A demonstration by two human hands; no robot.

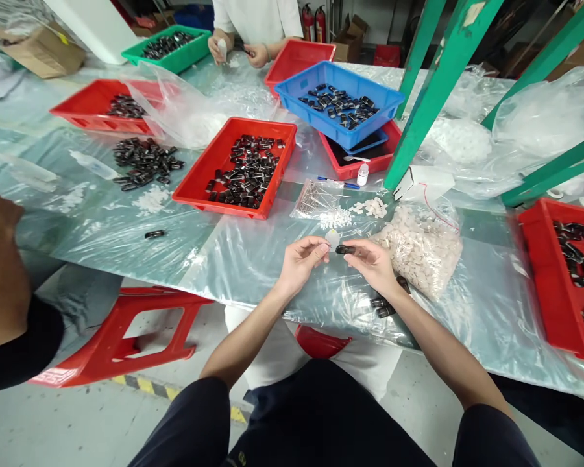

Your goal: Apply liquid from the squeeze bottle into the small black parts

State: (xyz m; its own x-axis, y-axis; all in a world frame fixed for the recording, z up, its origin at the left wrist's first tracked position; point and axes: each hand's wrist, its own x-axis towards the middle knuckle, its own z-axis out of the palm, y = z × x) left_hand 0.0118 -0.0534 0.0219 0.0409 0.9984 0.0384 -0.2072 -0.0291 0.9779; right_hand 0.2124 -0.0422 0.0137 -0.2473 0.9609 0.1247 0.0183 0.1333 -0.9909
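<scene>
Over the near part of the table, my right hand pinches a small glossy black part between thumb and fingertips. My left hand is closed in a pinch close to it; whatever lies in its fingertips is too small to make out. Between the hands shows a whitish translucent piece with a yellow spot. Just beyond are piles of small white pieces and a clear bag of thin metal pins. Several more black parts lie beneath my right forearm, beside a bulging bag of pale pieces.
A red tray of black parts stands ahead left, a blue tray beyond it. Green metal posts rise at right, near another red tray. One person's arm is at left; another person works opposite.
</scene>
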